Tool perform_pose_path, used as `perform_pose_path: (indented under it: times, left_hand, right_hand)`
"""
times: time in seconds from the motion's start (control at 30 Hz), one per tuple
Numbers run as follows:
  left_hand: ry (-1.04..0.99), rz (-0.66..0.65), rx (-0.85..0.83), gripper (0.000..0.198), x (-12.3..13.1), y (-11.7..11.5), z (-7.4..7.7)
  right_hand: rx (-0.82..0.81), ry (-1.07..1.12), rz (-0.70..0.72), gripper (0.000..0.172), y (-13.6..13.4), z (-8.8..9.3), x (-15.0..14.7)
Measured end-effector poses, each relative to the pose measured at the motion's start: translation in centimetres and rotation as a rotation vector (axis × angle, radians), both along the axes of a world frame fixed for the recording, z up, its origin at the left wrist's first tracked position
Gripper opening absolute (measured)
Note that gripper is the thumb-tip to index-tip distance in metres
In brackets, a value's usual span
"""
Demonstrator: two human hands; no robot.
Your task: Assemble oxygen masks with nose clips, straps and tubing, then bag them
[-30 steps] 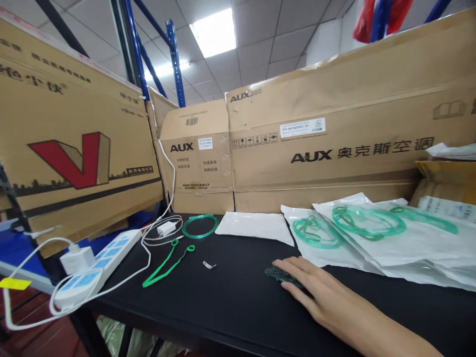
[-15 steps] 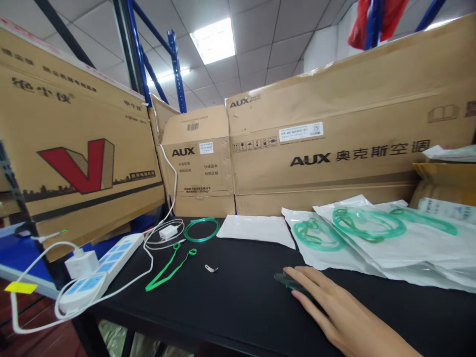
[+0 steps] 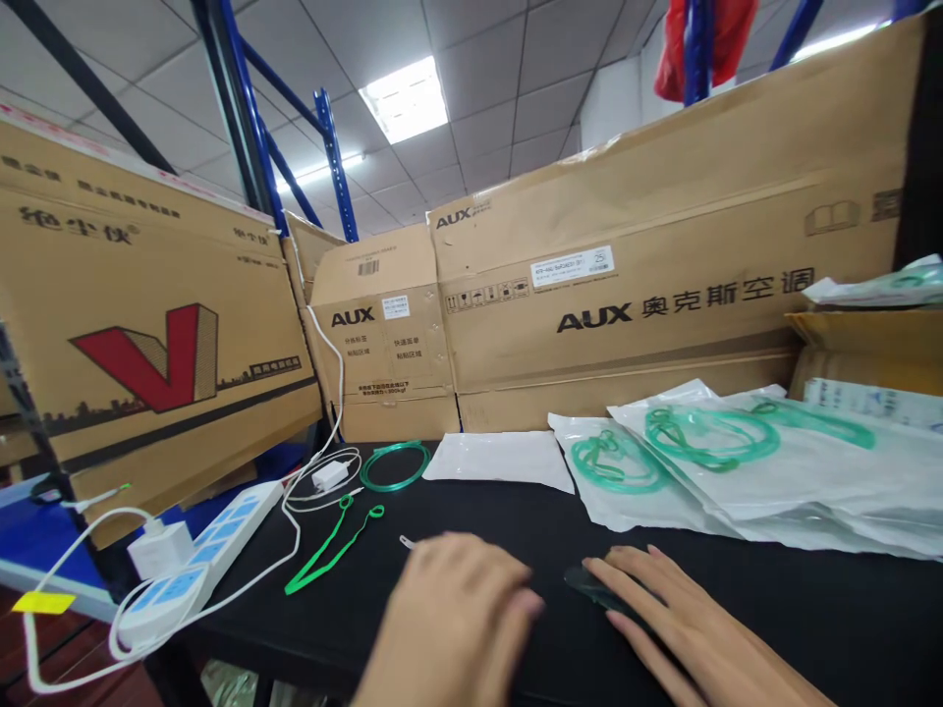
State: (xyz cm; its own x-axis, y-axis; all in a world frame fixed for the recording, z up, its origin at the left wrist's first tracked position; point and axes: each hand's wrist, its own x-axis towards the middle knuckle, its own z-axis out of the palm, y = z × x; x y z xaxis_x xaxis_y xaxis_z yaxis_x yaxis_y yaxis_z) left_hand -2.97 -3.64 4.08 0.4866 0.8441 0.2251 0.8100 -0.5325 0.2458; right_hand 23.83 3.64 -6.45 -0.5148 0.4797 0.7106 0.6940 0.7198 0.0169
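Dark piece [image 3: 582, 579] points far left from beneath the right hand [image 3: 663, 614], fingers extended. Left hand [image 3: 457, 609] curls farther off; both holds unclear.

A long AUX carton [image 3: 640, 236] backs the black table [image 3: 530, 516]. Left of the carton stand a smaller AUX box [image 3: 379, 363] and a red-V box [image 3: 236, 304]. Above it spreads a grey tiled ceiling [image 3: 486, 128] with a bright square light panel [image 3: 405, 100]. A blue metal upright [image 3: 337, 167] rises beyond its left end; a white wall [image 3: 617, 106] shows behind it. Reddish floor [image 3: 84, 633] lies low to its left.
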Motion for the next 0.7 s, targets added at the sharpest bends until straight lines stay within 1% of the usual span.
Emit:
perform_pose_path:
  times: [0.03,0.07,0.1,0.13,0.17,0.23,0.33,0.43,0.5,0.6,0.7]
  left_hand:
    - [-0.066,0.259,0.107,0.035,-2.2,0.9,0.2]
    - [-0.088,0.431,0.155,0.031,-4.2,1.7,0.2]
    - [-0.092,0.496,0.151,0.032,-6.0,2.5,0.1]
    - [-0.096,0.526,0.142,0.031,-7.3,3.3,-0.1]
    - [-0.097,0.537,0.123,0.029,-8.4,3.9,-0.4]
    - [-0.102,0.519,0.079,0.024,-9.3,4.9,-0.8]
    - [-0.131,0.499,0.041,0.029,-9.0,5.5,-1.0]
    - [-0.182,0.49,0.025,0.032,-7.9,5.5,-0.8]
    - [-0.204,0.494,0.019,0.031,-7.4,5.7,-0.6]
    - [-0.215,0.498,0.006,0.035,-7.7,6.2,-0.6]
    - [-0.229,0.445,-0.017,0.037,-8.5,6.4,-0.8]
  right_hand:
    - [0.037,-0.029,-0.019,0.06,-0.3,0.0,-0.2]
    - [0.077,-0.055,-0.038,0.059,-0.5,0.1,-0.4]
    - [0.117,-0.071,-0.052,0.058,-0.8,0.0,-0.5]
    - [0.148,-0.078,-0.062,0.057,-1.0,0.0,-0.6]
    - [0.164,-0.086,-0.067,0.056,-1.2,0.1,-0.7]
    - [0.16,-0.098,-0.058,0.05,-1.6,0.7,-1.0]
    - [0.052,-0.048,-0.035,0.041,-2.4,2.3,-1.3]
    - [-0.067,0.055,-0.023,0.038,-2.9,3.5,-1.6]
    - [-0.105,0.097,-0.031,0.04,-3.1,3.6,-1.6]
    - [-0.141,0.092,-0.033,0.042,-3.1,2.9,-1.3]
    - [-0.155,0.081,-0.057,0.045,-3.1,2.2,-1.1]
